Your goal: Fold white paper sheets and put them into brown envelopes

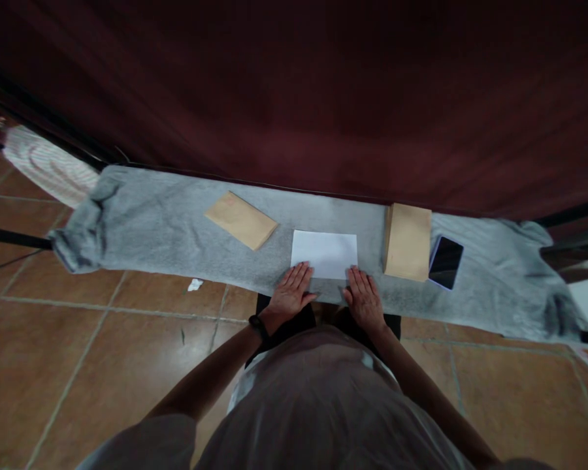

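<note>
A white sheet of paper (324, 251) lies flat on the grey cloth in front of me. My left hand (293, 290) rests on its lower left corner, fingers stretched out. On the lower right corner lies my right hand (362, 297), also flat with the fingers extended. To the left of the paper is a brown envelope (242, 220), set at a slant. A thick stack of brown envelopes (408, 241) stands to the right of my right hand.
A dark-screened phone (445, 262) lies right of the stack. Grey cloth (166, 225) covers the long narrow surface. Behind it hangs a dark red curtain (313, 117). On the tiled floor (142, 339) lies a scrap of white paper (195, 284).
</note>
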`<state>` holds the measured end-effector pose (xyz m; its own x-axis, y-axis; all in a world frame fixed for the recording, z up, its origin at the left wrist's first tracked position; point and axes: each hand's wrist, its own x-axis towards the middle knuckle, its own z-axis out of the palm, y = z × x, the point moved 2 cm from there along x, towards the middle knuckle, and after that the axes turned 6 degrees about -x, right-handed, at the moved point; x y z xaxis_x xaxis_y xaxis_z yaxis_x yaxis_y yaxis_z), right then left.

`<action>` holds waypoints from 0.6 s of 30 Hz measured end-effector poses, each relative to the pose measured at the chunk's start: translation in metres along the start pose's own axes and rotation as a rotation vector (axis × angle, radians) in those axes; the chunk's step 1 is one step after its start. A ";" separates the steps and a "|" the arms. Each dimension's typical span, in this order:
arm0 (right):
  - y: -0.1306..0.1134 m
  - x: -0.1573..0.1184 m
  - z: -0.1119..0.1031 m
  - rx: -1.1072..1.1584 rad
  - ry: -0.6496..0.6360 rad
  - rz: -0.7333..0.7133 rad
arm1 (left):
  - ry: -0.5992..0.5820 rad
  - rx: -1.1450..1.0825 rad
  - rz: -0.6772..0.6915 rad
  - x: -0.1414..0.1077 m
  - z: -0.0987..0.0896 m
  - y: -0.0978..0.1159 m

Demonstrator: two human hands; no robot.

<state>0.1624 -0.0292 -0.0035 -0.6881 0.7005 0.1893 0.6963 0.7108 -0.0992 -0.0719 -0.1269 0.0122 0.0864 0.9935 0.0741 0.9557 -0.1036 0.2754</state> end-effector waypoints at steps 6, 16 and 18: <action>0.005 -0.005 -0.003 -0.017 0.014 0.068 | 0.037 0.015 -0.049 -0.013 -0.004 -0.009; -0.038 0.054 -0.002 0.160 -0.016 -0.009 | 0.051 -0.068 -0.064 0.055 0.005 0.024; -0.036 0.061 0.002 0.143 -0.013 0.010 | 0.033 -0.057 -0.101 0.065 0.009 0.020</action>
<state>0.0943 -0.0118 0.0093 -0.6847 0.7073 0.1755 0.6673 0.7053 -0.2393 -0.0449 -0.0639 0.0134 -0.0199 0.9970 0.0748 0.9415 -0.0065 0.3371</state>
